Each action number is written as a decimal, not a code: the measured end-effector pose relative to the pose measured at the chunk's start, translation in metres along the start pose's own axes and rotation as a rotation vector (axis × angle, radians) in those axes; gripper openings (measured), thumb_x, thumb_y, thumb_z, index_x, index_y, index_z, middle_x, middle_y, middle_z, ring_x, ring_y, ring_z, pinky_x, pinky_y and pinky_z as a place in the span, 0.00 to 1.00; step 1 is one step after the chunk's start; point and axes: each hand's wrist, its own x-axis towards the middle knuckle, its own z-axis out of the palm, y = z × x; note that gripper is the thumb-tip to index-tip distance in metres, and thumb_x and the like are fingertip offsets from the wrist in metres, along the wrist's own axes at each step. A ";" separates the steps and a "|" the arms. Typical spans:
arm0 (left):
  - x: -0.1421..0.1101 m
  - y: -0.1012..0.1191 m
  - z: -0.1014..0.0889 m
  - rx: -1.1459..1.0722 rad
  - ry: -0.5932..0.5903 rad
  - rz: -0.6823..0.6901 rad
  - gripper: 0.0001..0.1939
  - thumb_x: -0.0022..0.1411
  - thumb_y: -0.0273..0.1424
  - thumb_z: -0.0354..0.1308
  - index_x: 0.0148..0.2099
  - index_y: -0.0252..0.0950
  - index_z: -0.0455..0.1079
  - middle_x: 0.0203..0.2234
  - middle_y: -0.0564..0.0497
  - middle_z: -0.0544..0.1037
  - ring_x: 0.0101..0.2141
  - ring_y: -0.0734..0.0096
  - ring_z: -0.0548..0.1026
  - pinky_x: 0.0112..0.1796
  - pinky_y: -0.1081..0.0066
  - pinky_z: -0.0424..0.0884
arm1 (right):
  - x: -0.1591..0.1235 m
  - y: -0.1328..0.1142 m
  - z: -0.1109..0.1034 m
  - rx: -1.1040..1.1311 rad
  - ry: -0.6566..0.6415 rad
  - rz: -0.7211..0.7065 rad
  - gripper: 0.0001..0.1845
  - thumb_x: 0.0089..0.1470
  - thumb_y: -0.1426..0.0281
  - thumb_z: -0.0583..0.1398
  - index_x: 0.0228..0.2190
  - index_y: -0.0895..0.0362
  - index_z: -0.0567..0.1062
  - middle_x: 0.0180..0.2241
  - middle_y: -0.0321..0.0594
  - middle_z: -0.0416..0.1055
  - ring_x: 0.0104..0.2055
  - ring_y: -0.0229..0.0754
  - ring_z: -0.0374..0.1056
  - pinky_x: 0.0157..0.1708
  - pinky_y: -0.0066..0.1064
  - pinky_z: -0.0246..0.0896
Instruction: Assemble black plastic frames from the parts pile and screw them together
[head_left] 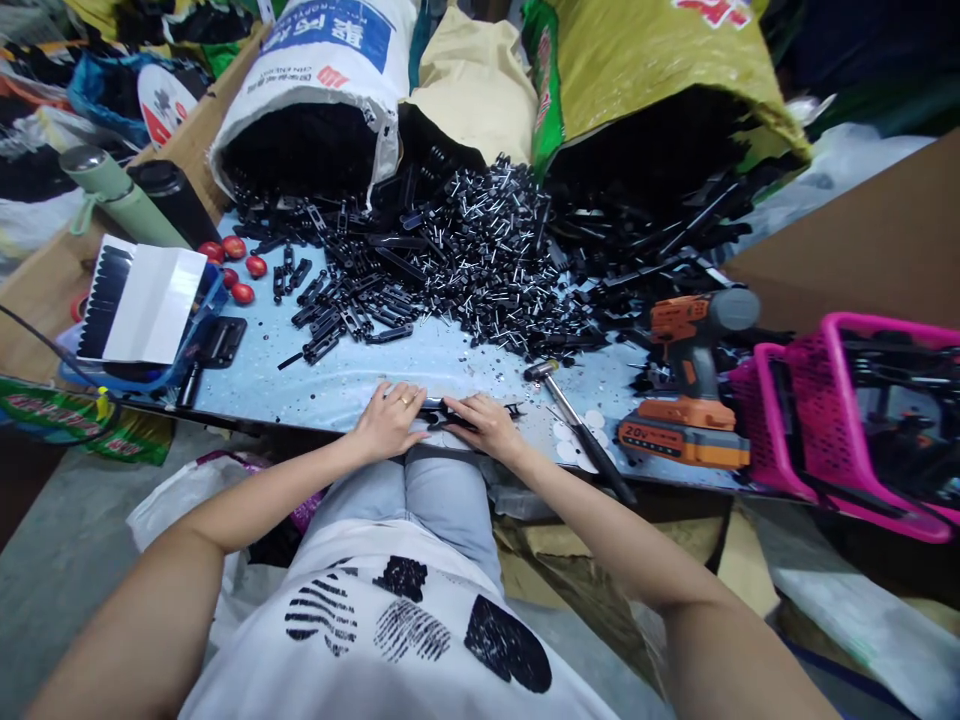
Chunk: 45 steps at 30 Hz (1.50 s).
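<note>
At the front edge of the table, my left hand [388, 422] and my right hand [484, 424] are closed on a long black plastic part [436, 413]. My left fingers, one with a ring, cover its left end. The right fingers lie over its other end, and a dark tip sticks out past them. Much of the part is hidden under both hands, so its exact kind does not show. A hammer [574, 420] with a black grip lies just right of my right hand. Beyond the hands is a heap of small black pieces with metal pins [495, 260].
Flat black parts [337, 310] are piled left of the heap. Open sacks [322, 90] stand behind. An orange cordless drill [686, 390] and pink baskets [832, 400] are at right. Small red fruits [242, 293], a blue tray [135, 375] and a green flask [124, 195] are at left.
</note>
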 end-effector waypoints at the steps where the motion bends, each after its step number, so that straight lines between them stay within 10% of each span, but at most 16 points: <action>1: 0.005 0.004 0.002 0.005 -0.041 0.017 0.33 0.63 0.45 0.49 0.61 0.28 0.55 0.53 0.34 0.66 0.53 0.50 0.63 0.52 0.55 0.54 | 0.000 0.001 -0.002 -0.020 -0.021 -0.018 0.27 0.61 0.56 0.49 0.56 0.56 0.65 0.40 0.47 0.71 0.43 0.43 0.64 0.42 0.34 0.59; 6: 0.011 -0.007 0.009 0.050 -0.068 0.107 0.30 0.64 0.45 0.46 0.59 0.25 0.58 0.50 0.32 0.68 0.47 0.53 0.68 0.46 0.60 0.61 | 0.002 0.012 -0.020 -0.207 -0.081 0.003 0.33 0.56 0.47 0.48 0.49 0.60 0.70 0.40 0.50 0.70 0.41 0.46 0.65 0.39 0.33 0.56; 10: 0.018 -0.023 0.009 0.008 0.096 0.036 0.26 0.68 0.43 0.39 0.36 0.28 0.71 0.26 0.40 0.74 0.31 0.62 0.72 0.31 0.67 0.64 | 0.005 0.008 -0.038 -0.249 -0.037 0.047 0.37 0.50 0.39 0.47 0.24 0.61 0.72 0.23 0.45 0.68 0.27 0.40 0.62 0.28 0.29 0.50; 18: -0.006 0.032 -0.062 -0.788 0.439 0.256 0.26 0.70 0.40 0.36 0.24 0.34 0.62 0.15 0.52 0.66 0.19 0.76 0.64 0.23 0.75 0.59 | 0.000 -0.073 -0.096 0.684 0.223 -0.414 0.31 0.61 0.49 0.40 0.18 0.56 0.62 0.14 0.34 0.55 0.18 0.35 0.53 0.21 0.29 0.45; 21: -0.010 0.060 -0.075 -1.008 0.525 0.268 0.27 0.70 0.40 0.34 0.25 0.35 0.62 0.14 0.53 0.65 0.18 0.77 0.64 0.23 0.75 0.60 | 0.007 -0.108 -0.074 1.003 0.330 -0.425 0.29 0.60 0.48 0.40 0.21 0.54 0.61 0.15 0.34 0.55 0.17 0.35 0.53 0.20 0.29 0.49; 25: -0.001 0.070 -0.059 -0.932 0.789 0.224 0.28 0.69 0.45 0.32 0.37 0.34 0.69 0.22 0.49 0.72 0.25 0.72 0.71 0.28 0.72 0.67 | 0.029 -0.134 -0.019 1.106 0.787 -0.023 0.34 0.55 0.43 0.32 0.38 0.51 0.64 0.36 0.43 0.65 0.39 0.44 0.66 0.40 0.40 0.63; 30: 0.010 0.025 -0.011 -0.278 0.768 0.210 0.37 0.63 0.56 0.34 0.59 0.34 0.62 0.32 0.43 0.75 0.35 0.64 0.73 0.34 0.68 0.68 | 0.092 -0.065 -0.008 0.866 0.695 0.049 0.28 0.59 0.48 0.38 0.49 0.51 0.62 0.52 0.45 0.61 0.56 0.47 0.57 0.54 0.45 0.54; 35: 0.060 -0.030 0.028 0.048 0.179 -0.049 0.37 0.59 0.56 0.45 0.58 0.34 0.65 0.30 0.40 0.73 0.32 0.61 0.72 0.33 0.68 0.65 | 0.211 0.048 -0.036 0.183 0.358 0.128 0.24 0.61 0.56 0.46 0.49 0.60 0.65 0.51 0.52 0.63 0.54 0.48 0.56 0.55 0.42 0.51; 40: 0.117 -0.066 0.011 0.130 0.120 -0.267 0.31 0.63 0.48 0.49 0.59 0.29 0.60 0.42 0.37 0.71 0.44 0.55 0.67 0.41 0.63 0.63 | 0.300 0.066 -0.036 -0.153 0.134 0.248 0.17 0.57 0.65 0.54 0.43 0.65 0.69 0.49 0.57 0.63 0.53 0.54 0.55 0.49 0.46 0.53; 45: 0.071 -0.119 -0.022 0.141 0.210 -0.699 0.16 0.64 0.30 0.46 0.50 0.29 0.65 0.42 0.38 0.70 0.46 0.56 0.66 0.45 0.63 0.62 | 0.280 0.059 -0.051 0.272 0.288 0.299 0.21 0.52 0.62 0.59 0.44 0.59 0.64 0.37 0.44 0.68 0.39 0.46 0.64 0.41 0.39 0.60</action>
